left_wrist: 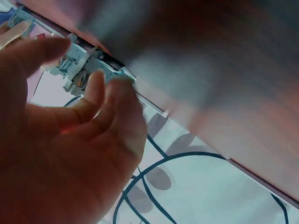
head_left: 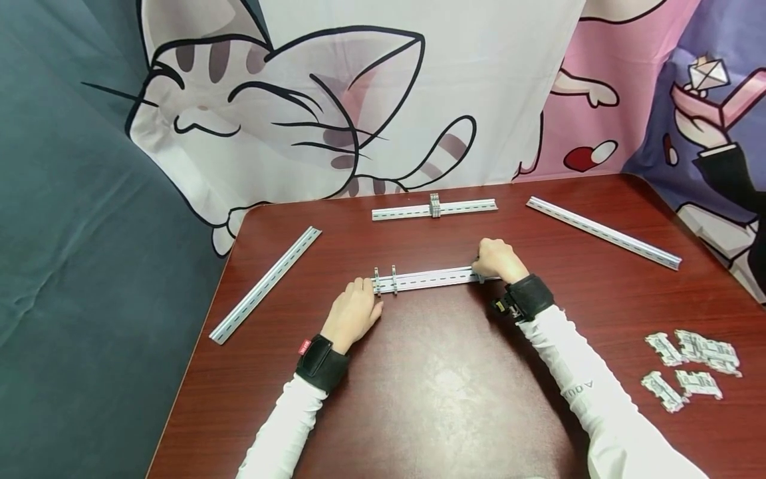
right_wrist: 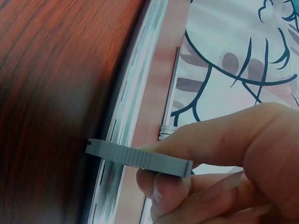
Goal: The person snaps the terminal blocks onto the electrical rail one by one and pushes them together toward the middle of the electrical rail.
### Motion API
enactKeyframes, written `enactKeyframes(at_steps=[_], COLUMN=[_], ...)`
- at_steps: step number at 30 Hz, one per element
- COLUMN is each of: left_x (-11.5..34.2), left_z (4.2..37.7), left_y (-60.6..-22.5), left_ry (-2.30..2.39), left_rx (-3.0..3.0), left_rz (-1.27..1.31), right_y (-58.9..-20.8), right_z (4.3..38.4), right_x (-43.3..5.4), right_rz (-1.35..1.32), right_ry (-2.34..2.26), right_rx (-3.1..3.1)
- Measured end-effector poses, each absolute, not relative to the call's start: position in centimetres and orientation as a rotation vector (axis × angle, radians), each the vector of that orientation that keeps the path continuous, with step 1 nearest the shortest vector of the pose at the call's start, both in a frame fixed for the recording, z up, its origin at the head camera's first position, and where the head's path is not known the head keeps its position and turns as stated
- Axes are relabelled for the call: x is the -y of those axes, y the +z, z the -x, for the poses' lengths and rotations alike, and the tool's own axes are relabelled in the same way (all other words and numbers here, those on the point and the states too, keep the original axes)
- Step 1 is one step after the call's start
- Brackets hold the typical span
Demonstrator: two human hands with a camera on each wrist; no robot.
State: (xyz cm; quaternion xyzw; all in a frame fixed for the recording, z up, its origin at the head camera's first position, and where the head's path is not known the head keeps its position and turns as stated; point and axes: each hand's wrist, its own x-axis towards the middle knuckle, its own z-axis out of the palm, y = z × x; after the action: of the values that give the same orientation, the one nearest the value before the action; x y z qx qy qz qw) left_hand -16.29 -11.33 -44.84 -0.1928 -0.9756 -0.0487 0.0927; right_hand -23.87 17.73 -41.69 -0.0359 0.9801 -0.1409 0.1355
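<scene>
1. Centrally on the worktop [head_left: 443, 386], toward its far edge, lies the middle rail [head_left: 433, 279], two clips [head_left: 393, 280] upright near its left end.
2. The left hand [head_left: 352, 314], fingers slightly bent, thumb apart, touches that end.
3. The right hand [head_left: 501, 259] pinches a grey clip [right_wrist: 140, 158] across the rail, near its right end; whether seated, I cannot tell.
4. Loose clips [head_left: 710, 349] lie near the worktop's right edge.

Letters [head_left: 578, 389] on the right sleeve [head_left: 604, 406] and a red tag [head_left: 305, 346] on the left wristband [head_left: 323, 364] are illegible.
</scene>
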Motion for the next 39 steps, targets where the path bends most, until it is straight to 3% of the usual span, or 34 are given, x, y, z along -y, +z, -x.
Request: enactKeyframes(at_steps=[39], left_x=[11.4], left_z=[16.6], left_y=[-44.9], left_ry=[-0.184], left_rx=[3.170], left_rz=[0.651], right_y=[-42.0], right_z=[21.6], right_x=[-18.1], right_rz=[0.143], right_ry=[-0.590], right_rx=[-3.020])
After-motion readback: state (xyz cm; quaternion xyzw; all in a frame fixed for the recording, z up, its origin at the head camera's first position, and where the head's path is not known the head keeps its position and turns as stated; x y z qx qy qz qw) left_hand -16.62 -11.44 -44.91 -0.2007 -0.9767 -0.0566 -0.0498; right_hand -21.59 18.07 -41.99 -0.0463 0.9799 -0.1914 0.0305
